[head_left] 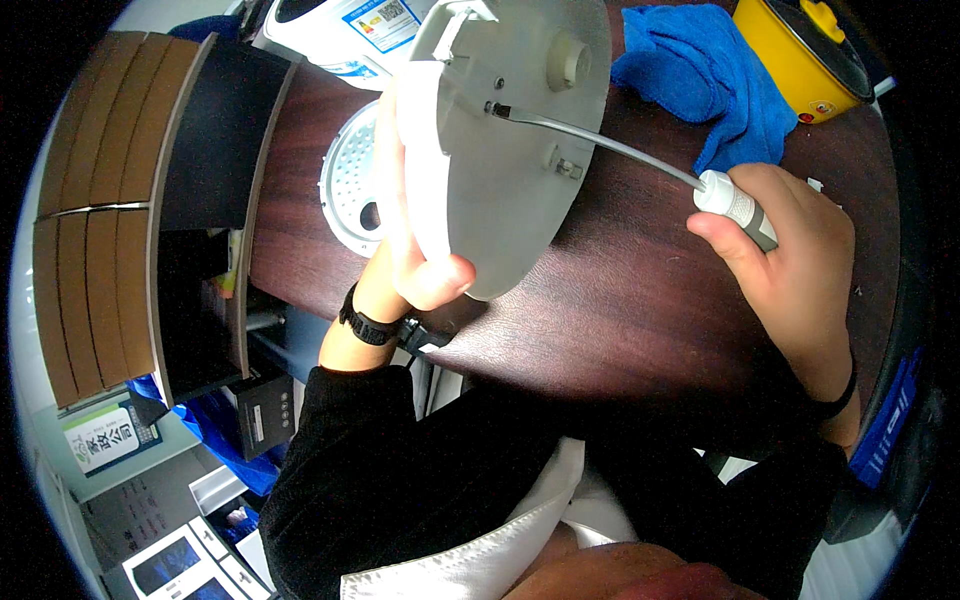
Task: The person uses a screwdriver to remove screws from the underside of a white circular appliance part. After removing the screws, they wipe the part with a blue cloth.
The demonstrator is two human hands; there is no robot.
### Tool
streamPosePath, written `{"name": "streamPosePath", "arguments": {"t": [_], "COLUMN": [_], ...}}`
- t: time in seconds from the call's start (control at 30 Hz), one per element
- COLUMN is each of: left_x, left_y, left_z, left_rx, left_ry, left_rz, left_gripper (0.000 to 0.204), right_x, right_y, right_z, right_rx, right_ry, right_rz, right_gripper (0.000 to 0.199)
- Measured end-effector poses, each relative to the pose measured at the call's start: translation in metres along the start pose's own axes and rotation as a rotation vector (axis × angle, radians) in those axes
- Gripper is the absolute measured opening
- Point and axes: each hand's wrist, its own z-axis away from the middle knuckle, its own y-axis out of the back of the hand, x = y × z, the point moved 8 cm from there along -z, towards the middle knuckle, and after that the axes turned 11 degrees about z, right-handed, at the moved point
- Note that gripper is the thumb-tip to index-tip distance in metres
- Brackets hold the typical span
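Observation:
My left hand [430, 272] grips the edge of a white plastic appliance lid [490, 200], tilted up above the table so its inner face shows. Most of the left fingers are behind the lid; the thumb curls round its lower edge. In my right hand [790, 240] is a long-necked tool [600, 140] with a white and grey handle, a thin curved metal shaft and a small dark tip. That tip meets the lid's inner face beside a small fitting; its exact kind cannot be made out. A round perforated metal plate [350, 190] lies on the table, partly behind my left hand.
Toward the back of the dark wood table [330, 270] stands a white appliance body [350, 50] with a label. At back right, a crumpled blue cloth [700, 80] lies against a yellow container [810, 60]. Brown-fronted shelving [110, 200] rises on the left.

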Motion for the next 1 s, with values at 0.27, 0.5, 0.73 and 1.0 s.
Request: {"name": "streamPosePath", "arguments": {"t": [0.27, 0.5, 0.73, 1.0], "left_x": [-0.006, -0.011, -0.018, -0.025], "left_y": [0.007, 0.005, 0.002, 0.0], "left_z": [0.005, 0.008, 0.011, 0.014], "left_rx": [0.017, 0.027, 0.038, 0.046], "left_ry": [0.08, 0.155, 0.231, 0.314], "left_rz": [0.037, 0.079, 0.112, 0.161], "left_gripper": [0.108, 0.106, 0.104, 0.102], "right_x": [0.005, -0.014, -0.017, -0.017], "right_y": [-0.045, -0.064, -0.066, -0.067], "right_z": [0.02, 0.034, 0.034, 0.035], "right_rx": [-0.533, -0.841, -0.868, -0.867], "right_ry": [-0.363, -0.468, -0.464, -0.5], "right_rz": [-0.919, -1.24, -1.254, -1.24], "right_gripper": [0.052, 0.057, 0.057, 0.056]}}
